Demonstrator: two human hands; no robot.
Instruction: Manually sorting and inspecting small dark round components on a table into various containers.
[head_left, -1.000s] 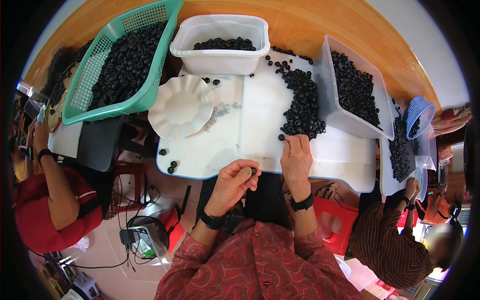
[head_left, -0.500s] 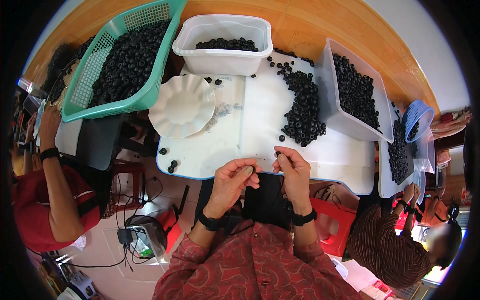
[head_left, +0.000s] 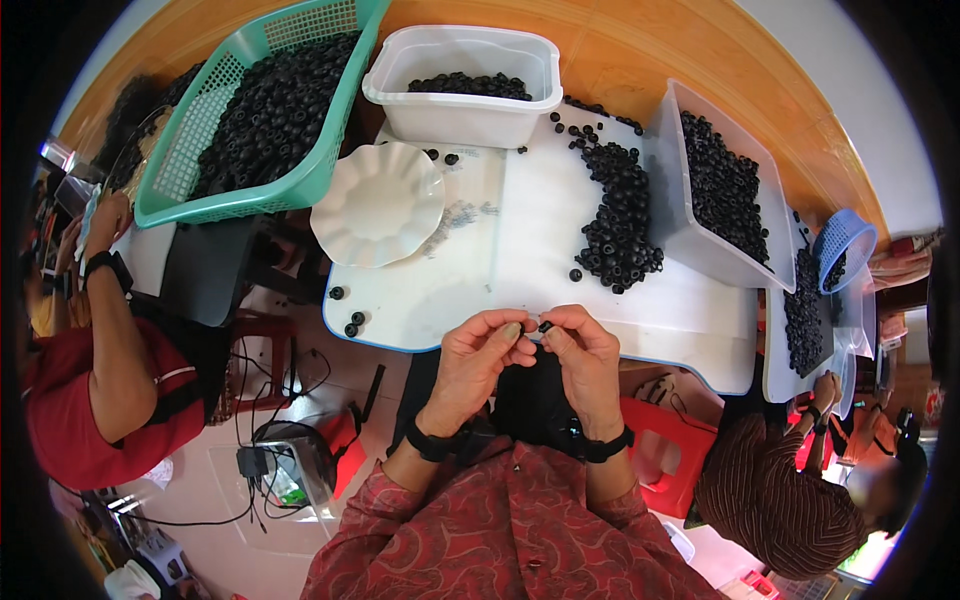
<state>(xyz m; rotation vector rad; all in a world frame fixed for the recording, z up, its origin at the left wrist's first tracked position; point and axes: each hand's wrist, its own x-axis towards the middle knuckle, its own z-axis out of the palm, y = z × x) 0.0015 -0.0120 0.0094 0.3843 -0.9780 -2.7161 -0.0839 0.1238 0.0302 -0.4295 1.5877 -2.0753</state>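
Above the table's front edge, my left hand (head_left: pixel 480 352) and my right hand (head_left: pixel 582 358) meet almost fingertip to fingertip. The fingers of my right hand pinch a small black round part (head_left: pixel 544 327). My left thumb and forefinger are also pinched together, on a dark bit mostly hidden by the fingertips. Beyond my hands, a heap of black ring-shaped parts (head_left: pixel 618 225) lies on the white table (head_left: pixel 480 290). A few loose black parts (head_left: pixel 352 324) sit near the table's left corner.
A white scalloped plate (head_left: pixel 375 205) is at the left. Black parts fill a green basket (head_left: pixel 165 185), a white tub (head_left: pixel 460 120) and a grey-white bin (head_left: pixel 690 215). A red stool (head_left: pixel 665 450) stands below. People work on both sides; cables (head_left: pixel 250 480) lie on the floor.
My hands have come together, the right one moving left and slightly down toward the left. The whole view has shifted a little.
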